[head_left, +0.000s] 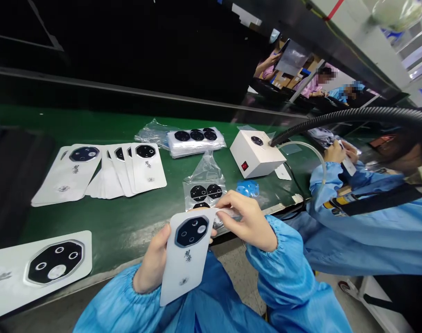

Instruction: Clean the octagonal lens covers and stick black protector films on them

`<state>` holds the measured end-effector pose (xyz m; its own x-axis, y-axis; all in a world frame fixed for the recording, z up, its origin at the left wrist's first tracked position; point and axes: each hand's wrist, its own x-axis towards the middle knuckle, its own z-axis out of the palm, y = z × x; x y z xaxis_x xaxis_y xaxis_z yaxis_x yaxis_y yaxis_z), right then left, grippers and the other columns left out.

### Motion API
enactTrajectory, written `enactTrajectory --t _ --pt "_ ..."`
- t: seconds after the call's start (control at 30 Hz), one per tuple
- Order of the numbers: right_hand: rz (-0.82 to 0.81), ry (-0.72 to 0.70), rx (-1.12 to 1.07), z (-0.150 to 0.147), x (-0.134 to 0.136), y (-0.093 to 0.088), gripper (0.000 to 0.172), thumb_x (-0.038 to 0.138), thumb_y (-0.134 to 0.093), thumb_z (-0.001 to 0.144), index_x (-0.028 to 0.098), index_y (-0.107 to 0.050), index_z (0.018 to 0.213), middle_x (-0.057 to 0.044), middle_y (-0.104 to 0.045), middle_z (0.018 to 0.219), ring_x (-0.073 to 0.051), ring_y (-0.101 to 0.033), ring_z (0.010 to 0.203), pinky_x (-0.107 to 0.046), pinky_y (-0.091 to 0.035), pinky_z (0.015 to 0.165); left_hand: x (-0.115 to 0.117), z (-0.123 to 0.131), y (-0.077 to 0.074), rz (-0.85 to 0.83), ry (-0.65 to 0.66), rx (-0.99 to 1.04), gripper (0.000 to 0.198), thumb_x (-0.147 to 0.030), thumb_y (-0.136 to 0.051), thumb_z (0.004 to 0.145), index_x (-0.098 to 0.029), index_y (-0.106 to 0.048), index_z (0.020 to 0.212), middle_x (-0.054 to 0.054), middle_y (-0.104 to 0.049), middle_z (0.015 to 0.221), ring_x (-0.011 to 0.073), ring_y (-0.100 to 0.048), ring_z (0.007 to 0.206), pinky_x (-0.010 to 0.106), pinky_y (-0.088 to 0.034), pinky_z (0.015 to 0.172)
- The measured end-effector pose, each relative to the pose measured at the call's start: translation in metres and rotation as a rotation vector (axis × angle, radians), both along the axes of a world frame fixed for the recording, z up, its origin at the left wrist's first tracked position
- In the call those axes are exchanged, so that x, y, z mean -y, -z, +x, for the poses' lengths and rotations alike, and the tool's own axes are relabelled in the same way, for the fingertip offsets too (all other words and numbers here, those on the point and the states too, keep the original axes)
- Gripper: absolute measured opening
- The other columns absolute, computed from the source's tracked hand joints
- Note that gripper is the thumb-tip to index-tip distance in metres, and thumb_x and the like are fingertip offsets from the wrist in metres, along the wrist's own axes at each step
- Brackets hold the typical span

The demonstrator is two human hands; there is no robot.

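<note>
The left hand (151, 263) grips a white card (186, 273) by its side, and the right hand (245, 222) pinches the card's top corner, holding it up just in front of the worktop (120, 226). A plastic bag (204, 189) of black lens pieces lies on the worktop just beyond the right hand.

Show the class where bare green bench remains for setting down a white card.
Green bench lies bare between the fanned white printed cards and the large white card. It is crowded around the white square box and clear bagged black stickers.
</note>
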<state>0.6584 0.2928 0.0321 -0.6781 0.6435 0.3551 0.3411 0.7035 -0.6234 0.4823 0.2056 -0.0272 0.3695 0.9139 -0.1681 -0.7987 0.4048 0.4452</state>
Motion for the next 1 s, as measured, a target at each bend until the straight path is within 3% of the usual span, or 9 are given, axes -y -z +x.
enactTrajectory --t 0.23,0.43,0.57,0.67,0.8,0.9,1.0 --pt "-0.207 -0.009 -0.248 -0.004 0.0 0.008 0.007 0.012 -0.057 0.078 0.018 -0.056 0.074 -0.001 -0.054 0.075 -0.012 -0.051 0.072 -0.025 -0.04 0.064 -0.003 0.0 -0.001 -0.077 0.025 0.052 0.053 -0.057 -0.055 0.074 -0.015 -0.071 0.102 0.01 -0.074 0.09 0.0274 -0.068 0.082 0.036 -0.055 0.071" --pt "-0.537 -0.017 -0.659 -0.013 0.007 0.032 0.011 0.022 -0.058 0.082 0.02 -0.049 0.077 -0.005 -0.062 0.094 -0.017 -0.058 0.084 -0.031 -0.045 0.07 -0.005 0.012 0.001 -0.175 0.01 0.059 0.055 -0.06 -0.057 0.066 -0.015 -0.074 0.093 0.012 -0.074 0.084 0.0322 -0.069 0.077 0.046 -0.055 0.07" --pt "-0.524 -0.019 -0.845 -0.018 0.011 0.036 0.011 0.021 -0.055 0.085 0.021 -0.046 0.079 0.001 -0.062 0.074 -0.017 -0.061 0.077 -0.038 -0.047 0.078 -0.003 0.01 0.004 -0.186 0.027 0.066 0.055 -0.058 -0.057 0.067 -0.013 -0.073 0.094 0.012 -0.074 0.083 0.0312 -0.068 0.078 0.044 -0.054 0.07" --pt "-0.469 0.03 -0.779 -0.015 0.014 0.033 0.008 0.019 -0.053 0.087 0.022 -0.047 0.082 0.003 -0.057 0.073 -0.013 -0.057 0.065 -0.032 -0.046 0.068 0.0 0.009 0.009 -0.165 -0.024 0.098 0.059 -0.06 -0.049 0.072 -0.013 -0.071 0.099 0.013 -0.073 0.088 0.0318 -0.068 0.079 0.045 -0.053 0.07" --pt "-0.38 0.07 -0.597 -0.007 0.019 0.027 0.009 0.013 -0.055 0.085 0.021 -0.053 0.085 0.001 -0.058 0.077 -0.012 -0.054 0.07 -0.028 -0.043 0.065 0.003 0.013 0.011 -0.181 -0.061 0.08 0.06 -0.062 -0.049 0.072 -0.013 -0.07 0.101 0.014 -0.073 0.092 0.0319 -0.068 0.083 0.046 -0.053 0.074" --pt "-0.264 0.062 -0.446 -0.004 0.026 0.022 0.014 0.009 -0.056 0.083 0.022 -0.057 0.088 -0.001 -0.059 0.081 -0.014 -0.056 0.078 -0.029 -0.044 0.069 0.002 0.018 0.004 -0.233 -0.115 0.037 0.054 -0.06 -0.063 0.063 -0.016 -0.074 0.092 0.008 -0.074 0.084 0.0291 -0.068 0.081 0.041 -0.052 0.077" --pt "-0.172 0.021 -0.327 -0.005 0.034 0.017 0.02 0.005 -0.055 0.082 0.021 -0.059 0.093 -0.003 -0.06 0.087 -0.015 -0.057 0.083 -0.03 -0.046 0.072 0.002 0.024 -0.006 -0.296 -0.228 0.015 0.047 -0.057 -0.074 0.05 -0.021 -0.076 0.08 0.002 -0.074 0.071 0.0299 -0.068 0.082 0.045 -0.048 0.088"
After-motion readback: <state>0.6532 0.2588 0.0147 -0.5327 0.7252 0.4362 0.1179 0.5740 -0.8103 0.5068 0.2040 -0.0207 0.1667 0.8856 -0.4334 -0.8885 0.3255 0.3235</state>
